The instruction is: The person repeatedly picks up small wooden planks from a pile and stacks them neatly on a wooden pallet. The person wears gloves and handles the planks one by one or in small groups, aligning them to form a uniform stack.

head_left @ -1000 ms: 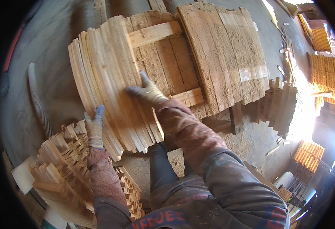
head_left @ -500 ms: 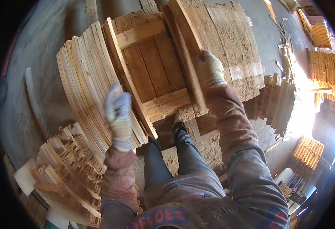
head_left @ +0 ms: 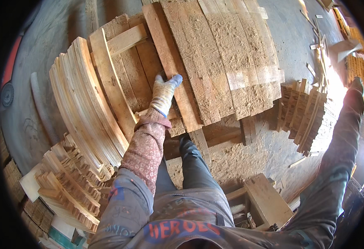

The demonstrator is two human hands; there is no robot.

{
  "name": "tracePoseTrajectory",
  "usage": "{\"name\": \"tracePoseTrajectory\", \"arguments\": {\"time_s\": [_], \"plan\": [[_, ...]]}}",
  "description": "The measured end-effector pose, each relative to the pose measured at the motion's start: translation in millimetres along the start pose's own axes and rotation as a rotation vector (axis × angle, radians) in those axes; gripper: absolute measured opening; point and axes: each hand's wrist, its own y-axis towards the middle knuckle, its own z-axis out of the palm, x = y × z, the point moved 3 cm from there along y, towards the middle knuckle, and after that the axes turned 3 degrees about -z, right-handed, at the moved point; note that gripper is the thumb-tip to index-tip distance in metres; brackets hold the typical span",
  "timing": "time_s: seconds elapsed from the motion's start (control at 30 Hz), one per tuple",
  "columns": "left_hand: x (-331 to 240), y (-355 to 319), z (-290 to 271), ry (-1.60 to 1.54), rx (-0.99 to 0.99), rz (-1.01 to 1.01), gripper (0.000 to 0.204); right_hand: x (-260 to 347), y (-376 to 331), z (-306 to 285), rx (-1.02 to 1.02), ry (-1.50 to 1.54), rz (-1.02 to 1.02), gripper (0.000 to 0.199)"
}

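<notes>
gloved left hand laid on a plank of a wooden pallet frame.

from the left, a fan of thin slats is seen leaned on edge, presumably kept clear of the frame. the left hand is pressed flat on the long plank, fingers extended, nothing clasped. sawdust-coated boards are butted alongside. the right hand is flung wide over open floor; its grip cannot be told.
</notes>
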Motion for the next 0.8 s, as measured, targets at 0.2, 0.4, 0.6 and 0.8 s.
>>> {"name": "tracePoseTrajectory", "arguments": {"time_s": [0.2,0.4,0.6,0.8], "plan": [[-15.9,-21.6,-14.4,-0.18,0.039,0.01,0.035,-49.5,-103.6,137.2,0.485,-0.539,-0.341,0.053],[-34.2,-38.1,-45.5,0.058,-0.138,0.058,0.038,-97.4,-380.6,307.4,0.647,-1.073,-0.812,0.107],[-1.3,-32.5,-105.0,-0.066,-0.238,0.17,0.033,-77.0,-352.9,292.1,0.946,-0.562,-0.351,0.071],[11.4,-28.0,-137.2,0.042,-0.38,0.17,0.034,-103.0,-341.4,275.8,0.837,0.303,0.34,0.044]]}}
